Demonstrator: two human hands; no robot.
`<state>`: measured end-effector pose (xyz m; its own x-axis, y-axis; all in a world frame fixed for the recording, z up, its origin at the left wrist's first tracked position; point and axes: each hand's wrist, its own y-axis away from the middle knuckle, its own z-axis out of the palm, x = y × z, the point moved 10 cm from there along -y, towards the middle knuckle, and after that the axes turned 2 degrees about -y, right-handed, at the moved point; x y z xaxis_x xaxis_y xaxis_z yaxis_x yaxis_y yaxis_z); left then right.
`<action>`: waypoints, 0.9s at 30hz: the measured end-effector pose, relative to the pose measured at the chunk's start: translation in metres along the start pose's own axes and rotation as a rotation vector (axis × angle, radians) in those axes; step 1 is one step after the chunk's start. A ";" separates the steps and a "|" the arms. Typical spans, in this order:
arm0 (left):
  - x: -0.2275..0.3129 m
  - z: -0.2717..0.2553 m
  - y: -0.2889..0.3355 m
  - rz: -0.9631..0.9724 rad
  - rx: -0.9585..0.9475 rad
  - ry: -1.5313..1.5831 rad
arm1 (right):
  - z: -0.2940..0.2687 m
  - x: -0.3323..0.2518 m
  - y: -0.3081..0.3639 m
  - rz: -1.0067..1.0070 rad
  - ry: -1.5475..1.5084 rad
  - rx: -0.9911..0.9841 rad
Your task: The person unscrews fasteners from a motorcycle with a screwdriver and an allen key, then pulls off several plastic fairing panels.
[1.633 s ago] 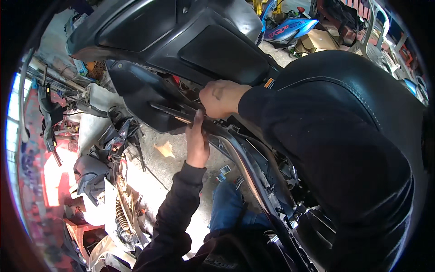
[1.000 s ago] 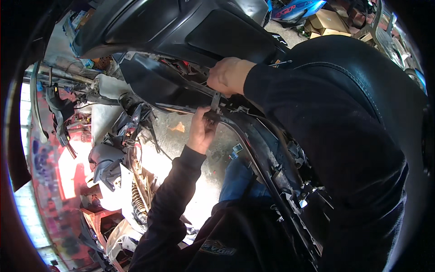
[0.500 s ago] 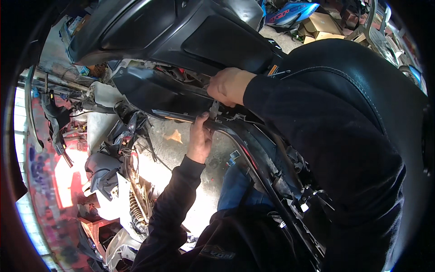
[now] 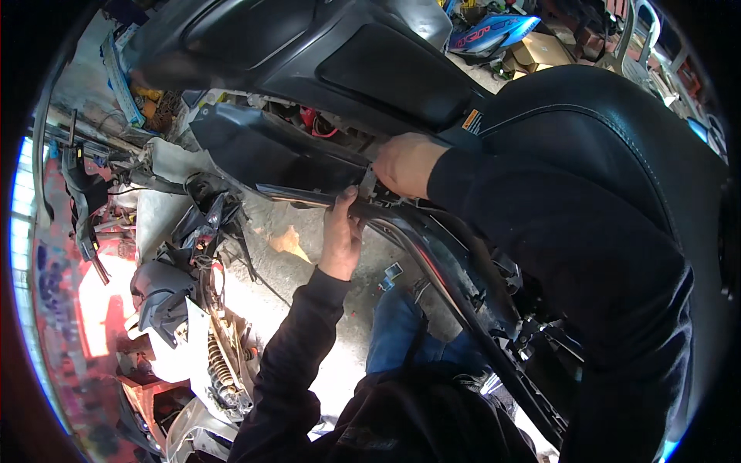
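Lying at left, clear of hands: coil-spring shock absorber (image 4: pixel 221 369). Left hand (image 4: pixel 340 241) clasping black side trim (image 4: pixel 444 289), thumb on top; trim curves upper left to lower right. Grey tab (image 4: pixel 369 184) between hands. Right hand (image 4: pixel 409 164) curled beyond trim; contents hidden, cannot tell. Right sleeve (image 4: pixel 571 224) blocks access near black seat (image 4: pixel 556 116).

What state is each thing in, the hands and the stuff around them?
Left hand, fingers closed on the long dark panel.
Right hand, curled, fingers mostly hidden.
Long dark panel, held by the left hand.
Black seat, partly covered by the right sleeve.
Cardboard box, flaps apparently open.
Blue panel, apparently detached, in the background.
Tan scrap, lying on the floor.
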<state>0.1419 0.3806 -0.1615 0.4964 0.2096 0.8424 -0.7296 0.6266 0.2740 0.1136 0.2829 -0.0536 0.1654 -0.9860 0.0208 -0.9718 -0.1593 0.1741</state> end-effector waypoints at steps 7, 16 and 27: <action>-0.016 -0.015 -0.010 0.154 0.018 0.116 | 0.059 -0.001 0.015 -0.078 -0.092 0.256; -0.132 -0.020 -0.047 -0.345 0.098 0.446 | 0.174 0.062 -0.040 0.171 -0.685 0.214; -0.129 0.005 -0.082 -0.256 -0.066 0.493 | 0.187 0.071 -0.054 0.173 -0.696 0.155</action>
<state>0.1353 0.2981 -0.2903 0.8269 0.3606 0.4315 -0.5334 0.7460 0.3988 0.1459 0.2119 -0.2456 -0.0875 -0.7922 -0.6040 -0.9955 0.0468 0.0828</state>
